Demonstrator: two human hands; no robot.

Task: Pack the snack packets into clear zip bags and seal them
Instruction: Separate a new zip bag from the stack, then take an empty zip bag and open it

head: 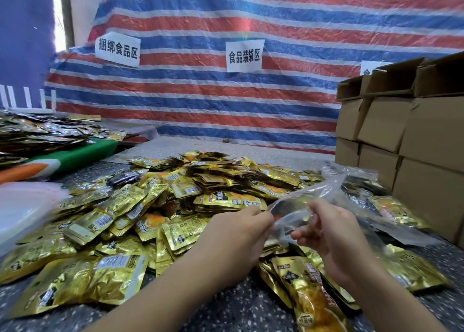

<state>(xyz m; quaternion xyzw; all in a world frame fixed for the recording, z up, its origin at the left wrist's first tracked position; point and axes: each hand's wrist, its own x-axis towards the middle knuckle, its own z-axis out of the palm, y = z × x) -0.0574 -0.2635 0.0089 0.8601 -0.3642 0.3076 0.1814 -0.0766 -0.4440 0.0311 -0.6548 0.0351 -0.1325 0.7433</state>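
The left hand [234, 233] pinches one edge of a clear bag [296, 206] between thumb and curled fingers [263, 215]. The right hand [331, 233] pinches the opposite edge, its fingers [300, 235] curled round the film. Between the two grips the mouth of the bag is pulled apart; the rest of it rises away from the fingers, up and to the right. Whether anything is inside it cannot be told through the blur.

Directly under and beyond the fingers lies a heap of gold packets [160, 206], far too many to count, overlapping on the speckled desk [226, 306]. One large packet [308, 294] lies just below the right wrist. To the right of the right hand lie filled clear bags [391, 211], at least two, blurred. Left of the left hand, at the desk edge, is a stack of empty bags [22, 213].

Farther left a second heap of packets [42, 133] rests on a green sheet [82, 153]. Far right stand stacked boxes [401, 123], at least six. Behind everything hangs a red, white and blue tarp [251, 30] with three paper signs [244, 56], the third mostly hidden by the boxes.
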